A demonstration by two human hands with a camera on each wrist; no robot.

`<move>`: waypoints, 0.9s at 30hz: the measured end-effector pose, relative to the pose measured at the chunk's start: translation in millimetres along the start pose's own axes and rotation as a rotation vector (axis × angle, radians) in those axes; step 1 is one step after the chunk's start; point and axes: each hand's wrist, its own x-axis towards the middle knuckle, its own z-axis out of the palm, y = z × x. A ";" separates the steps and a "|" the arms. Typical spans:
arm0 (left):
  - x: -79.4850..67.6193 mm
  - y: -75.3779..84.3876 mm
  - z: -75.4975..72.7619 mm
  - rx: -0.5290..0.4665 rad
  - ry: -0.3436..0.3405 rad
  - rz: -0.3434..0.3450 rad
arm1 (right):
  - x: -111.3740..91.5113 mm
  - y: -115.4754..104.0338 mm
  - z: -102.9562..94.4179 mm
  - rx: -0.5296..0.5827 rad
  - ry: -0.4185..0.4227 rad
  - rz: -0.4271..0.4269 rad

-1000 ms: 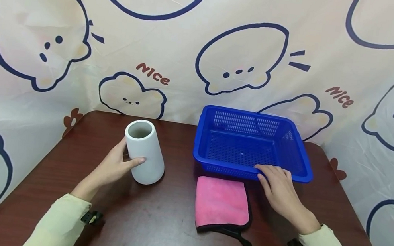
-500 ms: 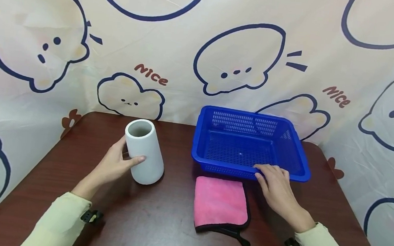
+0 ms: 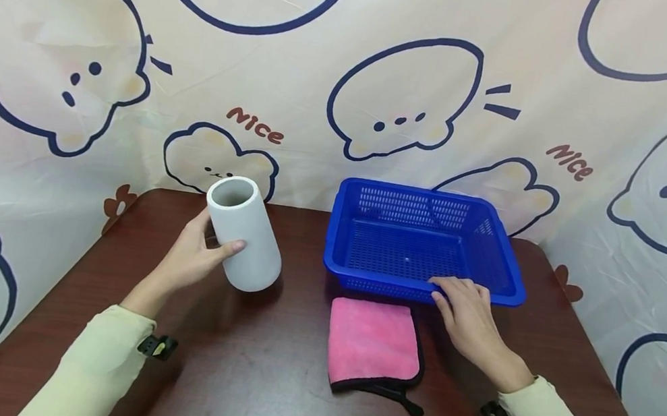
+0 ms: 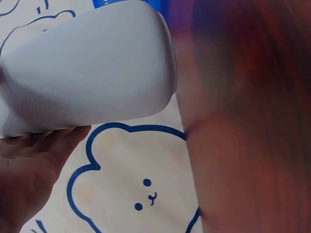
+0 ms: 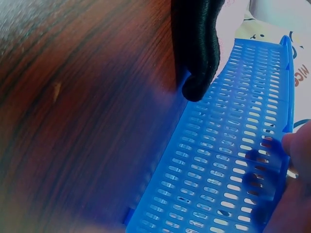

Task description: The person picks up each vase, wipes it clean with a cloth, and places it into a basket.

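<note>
My left hand grips a white tapered vase by its left side, thumb across the front. The vase leans to the left with its round mouth upward, and its base hangs a little above the table; in the left wrist view, wall cloth shows between the vase and the tabletop. My right hand pinches the front rim of a blue plastic basket, with fingers over the rim and thumb outside. Through the slots of the basket wall, the fingers show as dark shapes in the right wrist view.
A folded pink cloth with black edging and a loop lies in front of the basket. The brown wooden table ends at a patterned cloth wall at the back and sides.
My left hand has raised the vase off the table, slightly back and tilted further left. My right hand and the basket have stayed in place.
</note>
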 end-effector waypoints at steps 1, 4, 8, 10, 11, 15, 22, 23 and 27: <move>2.2 1.7 -0.3 -0.002 0.000 0.007 | -0.1 0.1 0.0 0.000 -0.002 0.001; 8.1 7.6 -1.7 -0.003 -0.001 0.023 | -0.1 0.6 0.1 0.000 -0.004 0.001; 17.0 16.0 -4.4 -0.007 0.001 0.038 | -0.3 1.1 0.6 0.000 0.006 -0.007; 21.9 20.3 -6.0 -0.007 0.008 0.045 | -0.5 1.3 1.0 -0.002 0.014 -0.013; 24.4 22.5 -6.8 -0.008 0.012 0.048 | -0.4 1.3 1.2 -0.002 0.017 -0.015; 32.5 31.1 -9.3 -0.006 0.022 0.057 | -0.2 1.5 1.6 0.000 0.019 -0.019; 43.6 41.7 -7.7 -0.041 0.012 0.055 | -1.1 2.0 1.6 0.016 0.006 -0.007; 45.2 43.4 -7.3 -0.051 0.010 0.057 | -1.1 2.0 1.6 0.017 0.005 -0.006; 53.8 50.4 -4.5 -0.092 0.002 0.077 | 0.0 1.2 0.9 0.026 0.005 0.001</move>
